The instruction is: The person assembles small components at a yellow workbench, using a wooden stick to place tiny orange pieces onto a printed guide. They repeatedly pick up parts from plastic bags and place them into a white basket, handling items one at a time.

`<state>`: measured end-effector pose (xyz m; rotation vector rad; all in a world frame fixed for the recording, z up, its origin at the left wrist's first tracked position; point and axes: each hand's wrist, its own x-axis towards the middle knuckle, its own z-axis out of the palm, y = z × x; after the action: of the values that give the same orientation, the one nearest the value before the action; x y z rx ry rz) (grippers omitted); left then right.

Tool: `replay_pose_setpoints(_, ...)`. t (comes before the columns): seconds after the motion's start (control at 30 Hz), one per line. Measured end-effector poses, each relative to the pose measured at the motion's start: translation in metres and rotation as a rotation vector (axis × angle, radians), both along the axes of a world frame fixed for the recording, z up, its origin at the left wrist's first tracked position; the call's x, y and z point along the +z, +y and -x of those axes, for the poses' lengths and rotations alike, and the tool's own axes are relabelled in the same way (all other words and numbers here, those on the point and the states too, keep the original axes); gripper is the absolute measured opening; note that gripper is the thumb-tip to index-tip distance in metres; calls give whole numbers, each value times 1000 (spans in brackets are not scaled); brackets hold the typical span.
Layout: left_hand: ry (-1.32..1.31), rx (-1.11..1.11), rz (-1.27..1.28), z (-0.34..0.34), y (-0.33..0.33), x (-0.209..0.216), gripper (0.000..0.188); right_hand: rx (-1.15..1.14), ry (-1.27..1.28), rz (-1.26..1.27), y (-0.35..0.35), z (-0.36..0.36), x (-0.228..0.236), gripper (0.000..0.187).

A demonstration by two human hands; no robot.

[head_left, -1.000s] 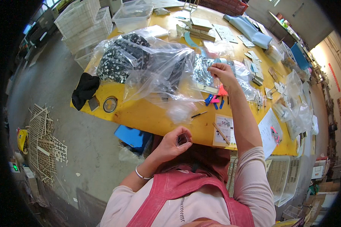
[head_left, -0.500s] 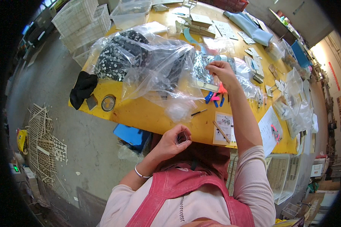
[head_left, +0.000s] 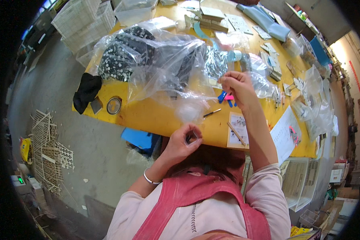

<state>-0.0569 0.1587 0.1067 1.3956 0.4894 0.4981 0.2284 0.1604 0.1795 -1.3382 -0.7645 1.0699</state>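
My left hand (head_left: 177,143) is at the table's near edge, its fingers curled around what looks like a small clear plastic bag (head_left: 193,140). The bag's round mouth faces up. Over the table, my right hand (head_left: 240,87) has its thumb and fingertips pressed together; anything between them is too small to make out. Just below its fingertips lie blue and pink pieces (head_left: 229,98). Silver foil-like packets (head_left: 216,64) lie beyond that hand. Crumpled clear film (head_left: 189,111) rests on the table past my left hand.
A large clear bag with black, white-spotted fabric (head_left: 115,62) covers the yellow table's (head_left: 148,116) left part. Nearer are a black cloth (head_left: 86,93), a round tin (head_left: 114,105), a black pen (head_left: 212,113) and a wooden stick (head_left: 237,134) on a printed card. Plastic bags (head_left: 314,108) lie at right.
My right hand has drawn back toward me and a little right, away from the foil packets. My left hand has risen slightly, still around the clear bag.
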Motion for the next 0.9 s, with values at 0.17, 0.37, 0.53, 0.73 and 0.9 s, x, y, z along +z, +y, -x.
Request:
replay_pose_setpoints(0.17,-166,193,-76,-15,-1,3,26,68,164,39,-61,53,-32,5)
replay_pose_setpoints(0.37,-168,205,-334,-22,-4,20,32,111,385,111,-91,85,-50,6)
replay_pose_setpoints(0.53,-216,178,-346,-30,-10,9,32,82,449,119,-101,88,-55,7)
replay_pose_setpoints(0.73,-165,178,-309,-30,-15,14,29,61,451,76,-106,95,-47,8)
replay_pose_setpoints(0.9,-187,194,-259,-30,-19,11,26,98,486,63,-110,93,-44,10)
